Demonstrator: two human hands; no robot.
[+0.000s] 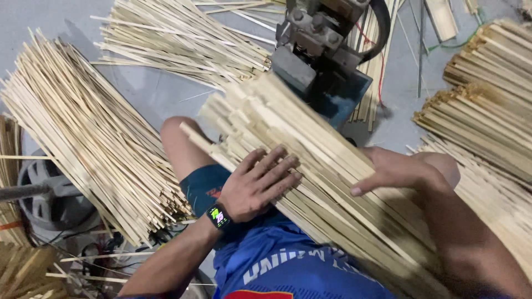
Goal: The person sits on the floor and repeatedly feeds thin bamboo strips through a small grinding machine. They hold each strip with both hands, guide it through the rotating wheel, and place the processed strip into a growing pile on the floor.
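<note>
Right now the left hand (257,185), fingers spread flat, presses on a thick bundle of pale, thin bamboo strips (327,182) lying across the person's lap; the right hand (396,171) rests open on its far edge, thumb out, beside a grey metal machine (321,50).

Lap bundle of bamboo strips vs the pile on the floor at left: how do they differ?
The lap bundle lies across the person's legs, under the left hand and right hand; the floor pile lies untouched on the grey floor. The lap bundle is packed tight and parallel; the floor pile fans out loosely. The lap bundle's near part is blurred; the floor pile looks sharp. Both are thin pale strips running up-left to down-right.
</note>
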